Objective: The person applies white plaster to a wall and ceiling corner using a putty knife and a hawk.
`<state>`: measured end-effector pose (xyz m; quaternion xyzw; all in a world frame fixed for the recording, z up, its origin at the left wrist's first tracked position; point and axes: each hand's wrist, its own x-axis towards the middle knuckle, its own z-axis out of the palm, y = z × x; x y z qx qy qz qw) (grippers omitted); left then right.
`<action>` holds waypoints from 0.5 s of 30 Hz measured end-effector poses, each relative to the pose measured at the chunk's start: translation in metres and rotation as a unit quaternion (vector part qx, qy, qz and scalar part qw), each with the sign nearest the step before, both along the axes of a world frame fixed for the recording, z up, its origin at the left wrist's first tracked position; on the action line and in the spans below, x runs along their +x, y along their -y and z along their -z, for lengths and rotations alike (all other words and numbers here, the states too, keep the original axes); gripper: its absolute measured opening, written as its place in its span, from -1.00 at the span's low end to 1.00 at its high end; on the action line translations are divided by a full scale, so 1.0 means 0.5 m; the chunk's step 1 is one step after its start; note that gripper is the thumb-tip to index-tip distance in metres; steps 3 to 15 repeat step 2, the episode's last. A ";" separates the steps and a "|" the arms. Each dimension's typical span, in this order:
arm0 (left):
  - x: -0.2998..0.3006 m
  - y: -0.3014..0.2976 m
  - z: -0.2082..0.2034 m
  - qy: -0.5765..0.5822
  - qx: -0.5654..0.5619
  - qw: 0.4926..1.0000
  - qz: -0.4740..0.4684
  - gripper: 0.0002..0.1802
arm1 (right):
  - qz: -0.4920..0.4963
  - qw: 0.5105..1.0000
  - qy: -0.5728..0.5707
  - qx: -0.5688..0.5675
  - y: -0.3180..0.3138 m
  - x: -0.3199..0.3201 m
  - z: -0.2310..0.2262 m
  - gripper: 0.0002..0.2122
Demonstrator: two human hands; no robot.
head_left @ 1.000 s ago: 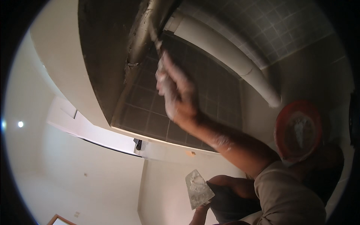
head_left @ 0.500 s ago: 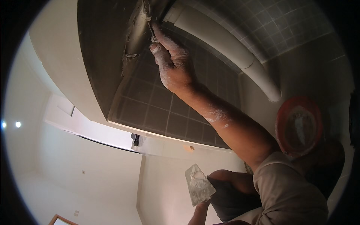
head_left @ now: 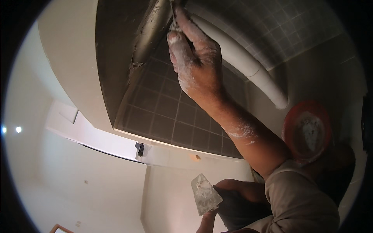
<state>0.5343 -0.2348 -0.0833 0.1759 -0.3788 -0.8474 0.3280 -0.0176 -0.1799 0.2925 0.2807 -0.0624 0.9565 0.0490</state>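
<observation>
My right hand, smeared with white paste, reaches up and is closed on a thin tool. Its index finger lies along the tool, whose kind I cannot make out. Just left of the fingertips runs a pale rounded strip with rough, paste-covered edges, set in the dark corner. Low in the picture, my left hand grips a flat, pale plate with smears of paste on its face. Most of the left hand's fingers are hidden behind the plate.
A white pipe curves past on the right of my right hand. Dark square tiles line the surface behind my arm. An orange-red basin with white paste inside stands at the right. A pale board edge borders the tiled recess.
My right hand has shifted a little right and upward in view, still closed on the thin tool. The left hand with its plate stays nearly in place; the view has shifted slightly.
</observation>
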 end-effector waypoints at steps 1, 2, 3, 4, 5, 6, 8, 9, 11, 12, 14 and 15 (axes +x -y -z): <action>0.010 0.002 0.013 0.058 0.085 0.985 -0.135 -0.58 | 0.025 0.999 -0.005 0.031 -0.004 -0.004 0.011 -0.55; 0.005 0.014 0.019 0.058 0.085 0.986 -0.129 -0.58 | 0.052 0.997 -0.032 0.054 0.003 0.004 0.028 -0.58; 0.005 0.014 0.019 0.058 0.085 0.986 -0.129 -0.58 | 0.052 0.997 -0.032 0.054 0.003 0.004 0.028 -0.58; 0.005 0.014 0.019 0.058 0.085 0.986 -0.129 -0.58 | 0.052 0.997 -0.032 0.054 0.003 0.004 0.028 -0.58; 0.005 0.014 0.019 0.058 0.085 0.986 -0.129 -0.58 | 0.052 0.997 -0.032 0.054 0.003 0.004 0.028 -0.58; 0.005 0.014 0.019 0.058 0.085 0.986 -0.129 -0.58 | 0.052 0.997 -0.032 0.054 0.003 0.004 0.028 -0.58; 0.005 0.014 0.019 0.058 0.085 0.986 -0.129 -0.58 | 0.052 0.997 -0.032 0.054 0.003 0.004 0.028 -0.58; 0.005 0.014 0.019 0.058 0.085 0.986 -0.129 -0.58 | 0.052 0.997 -0.032 0.054 0.003 0.004 0.028 -0.58; 0.005 0.014 0.019 0.058 0.085 0.986 -0.129 -0.58 | 0.052 0.997 -0.032 0.054 0.003 0.004 0.028 -0.58; 0.005 0.014 0.019 0.058 0.085 0.986 -0.129 -0.58 | 0.052 0.997 -0.032 0.054 0.003 0.004 0.028 -0.58; 0.005 0.014 0.019 0.058 0.085 0.986 -0.129 -0.58 | 0.052 0.997 -0.032 0.054 0.003 0.004 0.028 -0.58; 0.005 0.014 0.019 0.058 0.085 0.986 -0.129 -0.58 | 0.052 0.997 -0.032 0.054 0.003 0.004 0.028 -0.58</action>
